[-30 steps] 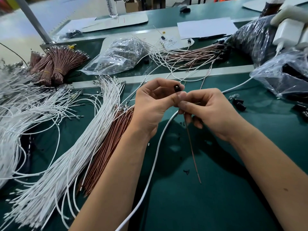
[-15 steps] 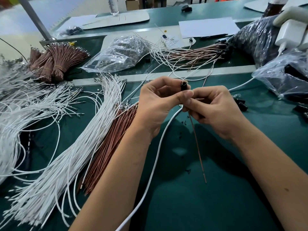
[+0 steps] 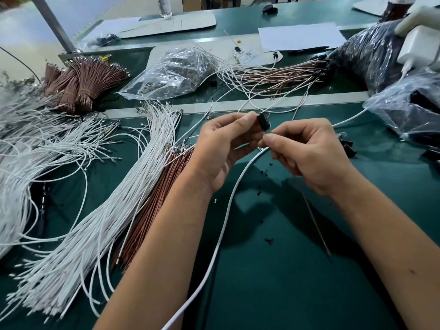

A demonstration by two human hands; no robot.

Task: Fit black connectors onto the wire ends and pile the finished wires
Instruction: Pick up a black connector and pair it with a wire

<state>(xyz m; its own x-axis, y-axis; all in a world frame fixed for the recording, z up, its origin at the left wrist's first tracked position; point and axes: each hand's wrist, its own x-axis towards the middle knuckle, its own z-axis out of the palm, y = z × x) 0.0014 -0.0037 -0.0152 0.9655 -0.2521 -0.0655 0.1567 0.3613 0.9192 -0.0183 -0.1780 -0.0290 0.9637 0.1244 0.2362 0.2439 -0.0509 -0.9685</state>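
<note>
Left hand (image 3: pixel 221 148) pinches black connector (image 3: pixel 263 121) above green bench (image 3: pixel 297 282), right hand (image 3: pixel 309 156) pinches brown wire (image 3: pixel 314 222) just below it: keep terminal square to cavity, push straight until seated.

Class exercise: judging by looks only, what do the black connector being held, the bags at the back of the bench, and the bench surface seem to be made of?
Black connector: probably moulded plastic, matte with a faint sheen.
Bags: thin clear plastic film; crinkled, glossy, contents show through.
Bench surface: likely a smooth green rubber or vinyl mat; soft reflections, no grain.
</note>
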